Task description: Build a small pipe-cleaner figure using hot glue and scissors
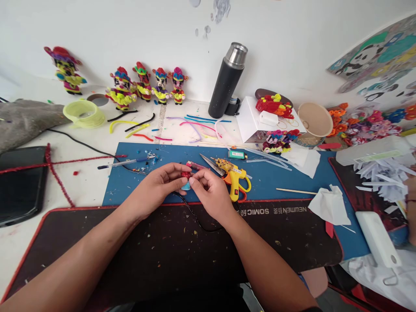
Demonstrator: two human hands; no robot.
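Between my two hands is a small red and light-blue fuzzy piece, like pipe-cleaner work. My left hand pinches it from the left with thumb and fingers. From the right, my right hand grips its other side with closed fingertips. Just beyond the hands lie scissors with orange handles and a yellow hot glue gun. A pink-red tool, partly covered by the fingers, rests there too. Left of my left hand is a blue pen.
Several finished pipe-cleaner figures stand along the wall. A black thermos rises behind the blue mat. Loose pipe cleaners lie at the back, a yellow tape roll left, a white box right. A black cable crosses in front.
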